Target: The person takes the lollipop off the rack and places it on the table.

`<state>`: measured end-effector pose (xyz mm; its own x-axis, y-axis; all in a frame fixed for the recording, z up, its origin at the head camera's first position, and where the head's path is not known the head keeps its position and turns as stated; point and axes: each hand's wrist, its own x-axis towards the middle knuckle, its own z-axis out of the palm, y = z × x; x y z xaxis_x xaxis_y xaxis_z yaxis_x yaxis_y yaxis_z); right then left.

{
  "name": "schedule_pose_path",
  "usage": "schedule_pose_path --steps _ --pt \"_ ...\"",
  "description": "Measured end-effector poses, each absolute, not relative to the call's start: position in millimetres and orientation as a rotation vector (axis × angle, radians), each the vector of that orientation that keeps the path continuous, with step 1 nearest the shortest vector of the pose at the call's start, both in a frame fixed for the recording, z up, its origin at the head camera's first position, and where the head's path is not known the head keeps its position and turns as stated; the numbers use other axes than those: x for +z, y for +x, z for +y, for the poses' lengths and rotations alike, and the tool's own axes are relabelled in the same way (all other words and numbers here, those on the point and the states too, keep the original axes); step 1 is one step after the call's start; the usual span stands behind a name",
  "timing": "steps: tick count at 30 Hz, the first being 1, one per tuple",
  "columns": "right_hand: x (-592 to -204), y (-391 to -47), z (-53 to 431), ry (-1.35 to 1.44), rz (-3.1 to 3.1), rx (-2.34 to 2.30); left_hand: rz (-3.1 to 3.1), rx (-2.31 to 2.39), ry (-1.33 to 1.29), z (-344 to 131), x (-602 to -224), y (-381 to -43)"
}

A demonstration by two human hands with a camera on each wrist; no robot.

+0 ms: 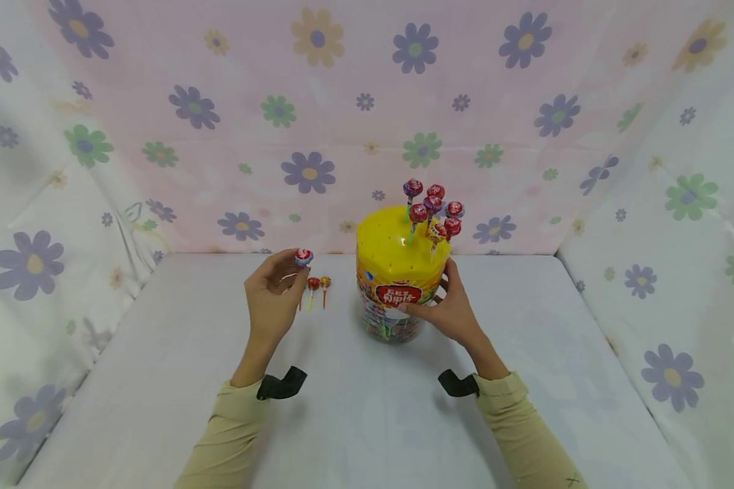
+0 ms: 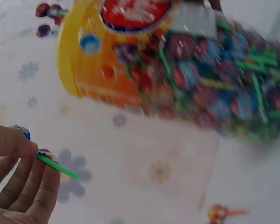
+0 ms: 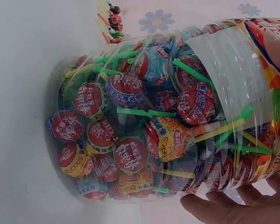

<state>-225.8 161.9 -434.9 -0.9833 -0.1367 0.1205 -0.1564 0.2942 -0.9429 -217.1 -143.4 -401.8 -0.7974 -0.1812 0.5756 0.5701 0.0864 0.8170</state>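
Observation:
My left hand (image 1: 272,291) pinches a lollipop (image 1: 304,257) between thumb and fingers, its wrapped head up. In the left wrist view the lollipop's green stick (image 2: 60,168) points away from the fingertips. To the right stands a clear plastic lollipop jar (image 3: 130,154) with a yellow lid (image 1: 382,238), full of wrapped lollipops. My right hand (image 1: 455,309) grips the jar's right side, thumb across the front label, other fingers partly hidden behind it. Several lollipops (image 1: 433,205) stand stuck in the right part of the lid; small holes dot the rest.
Beside the left hand, a few lollipops (image 1: 325,282) lie on the white table (image 1: 342,421), partly hidden by that hand. More show beyond the jar in the right wrist view (image 3: 115,21). Flower-patterned cloth (image 1: 342,122) walls in the back and both sides.

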Motion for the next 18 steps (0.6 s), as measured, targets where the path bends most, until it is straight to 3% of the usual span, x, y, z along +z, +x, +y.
schedule_pose_path --steps 12,18 --pt "-433.5 -225.5 161.9 0.256 -2.528 1.842 -2.146 -1.696 0.151 -211.2 -465.7 -227.1" --pt "-433.8 -226.3 161.7 0.255 -2.529 1.842 -2.265 -1.571 0.271 -234.6 -485.1 -234.8"
